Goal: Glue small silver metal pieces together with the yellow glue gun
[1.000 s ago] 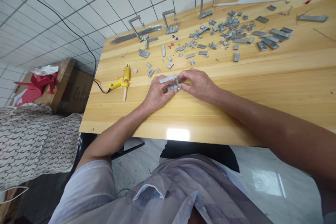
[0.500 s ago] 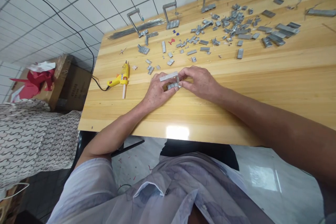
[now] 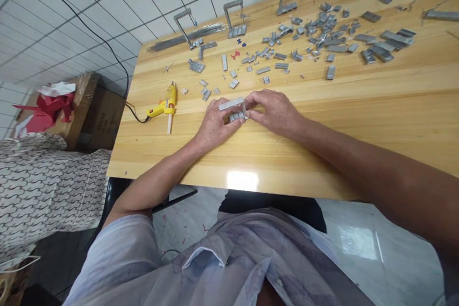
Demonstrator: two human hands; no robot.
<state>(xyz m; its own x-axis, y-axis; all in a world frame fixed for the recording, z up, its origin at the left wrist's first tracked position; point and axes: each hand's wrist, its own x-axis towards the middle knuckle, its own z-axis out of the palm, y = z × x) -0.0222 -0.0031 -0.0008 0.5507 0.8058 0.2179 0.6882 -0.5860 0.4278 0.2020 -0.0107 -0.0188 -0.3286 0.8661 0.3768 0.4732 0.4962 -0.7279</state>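
Note:
Close above the table, a small frame of grey staple strips (image 3: 231, 103) is between my two hands. It has a long upper bar, a lower row of short blocks and an upright on its right side. My left hand (image 3: 212, 126) is closed around the frame's left part, its thumb along the lower blocks. At the right-hand upright, my right hand (image 3: 274, 111) pinches with thumb and forefinger. Whether a smaller piece sits between those fingertips I cannot tell. Loose bits of staple strip (image 3: 206, 94) lie just beyond my left hand.
A yellow glue gun (image 3: 168, 103) lies to the left, its black cord running off the table. At the back stand several staple-strip frames like this upright one (image 3: 234, 19), beside a bundle of thin wires (image 3: 186, 38). Scattered staple pieces (image 3: 322, 28) cover the back right.
The view has shifted very slightly. Both hands keep their grip on the frame in the same place.

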